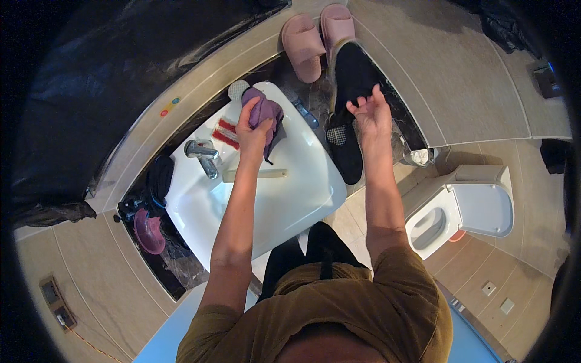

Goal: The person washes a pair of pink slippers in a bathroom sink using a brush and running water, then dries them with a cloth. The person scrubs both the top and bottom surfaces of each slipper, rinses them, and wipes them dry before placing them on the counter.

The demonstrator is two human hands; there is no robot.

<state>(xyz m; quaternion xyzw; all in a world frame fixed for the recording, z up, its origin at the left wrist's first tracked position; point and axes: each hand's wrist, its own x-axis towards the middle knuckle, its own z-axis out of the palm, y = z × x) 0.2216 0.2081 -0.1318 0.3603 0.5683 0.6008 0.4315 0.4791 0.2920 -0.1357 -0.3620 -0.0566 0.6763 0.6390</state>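
My left hand (254,129) is closed around a crumpled purple cloth (266,115), held above the far right part of the white washbasin (315,181). Part of the cloth hangs down past my fingers. Farther right, my right hand (372,115) is raised palm up with its fingers apart and slightly curled, nothing visible in it. It appears above or beside a pair of black slippers; one slipper (357,69) lies farther back and the other slipper (346,158), with a checkered patch, lies nearer. Whether my fingertips touch the far slipper, I cannot tell.
A chrome faucet (206,158), a red-and-white striped piece (226,134) and a pale bar (257,175) are at the basin. Pink slippers (302,47) lie at the back, a pink bowl (149,231) at left. A toilet with raised lid (484,209) stands at right.
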